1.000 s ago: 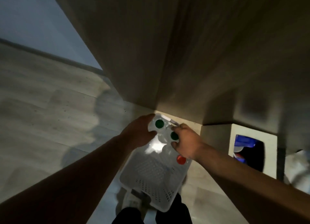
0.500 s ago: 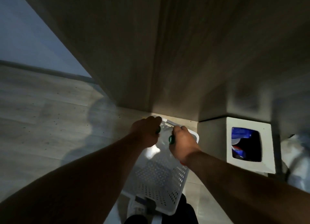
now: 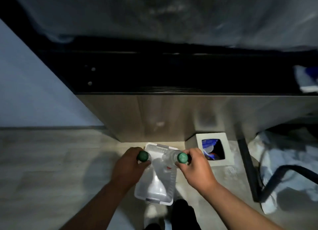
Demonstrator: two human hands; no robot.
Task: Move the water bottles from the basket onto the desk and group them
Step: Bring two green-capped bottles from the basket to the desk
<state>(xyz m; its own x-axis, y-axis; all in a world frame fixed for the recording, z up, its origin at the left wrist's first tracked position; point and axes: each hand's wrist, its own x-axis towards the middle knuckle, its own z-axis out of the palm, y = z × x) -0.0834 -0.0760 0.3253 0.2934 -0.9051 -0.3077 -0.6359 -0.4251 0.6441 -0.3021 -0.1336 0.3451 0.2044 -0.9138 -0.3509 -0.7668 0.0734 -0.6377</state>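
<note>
Two clear bottles with green caps, left cap (image 3: pixel 143 156) and right cap (image 3: pixel 182 157), white perforated basket (image 3: pixel 154 198), pale wood-grain floor (image 3: pixel 51 161), white bin (image 3: pixel 213 150) holding blue litter, black desk edge (image 3: pixel 154 71)

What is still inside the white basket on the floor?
In the basket, a small red spot, perhaps a bottle cap, shows between the two green-capped bottles being held above it. The bottles and hands cover the rest.

My left hand (image 3: pixel 128 166) and right hand (image 3: pixel 194 167) have each lifted a green-capped bottle (image 3: pixel 144 156) clear of the basket (image 3: pixel 154 188) — hands now apart.
</note>
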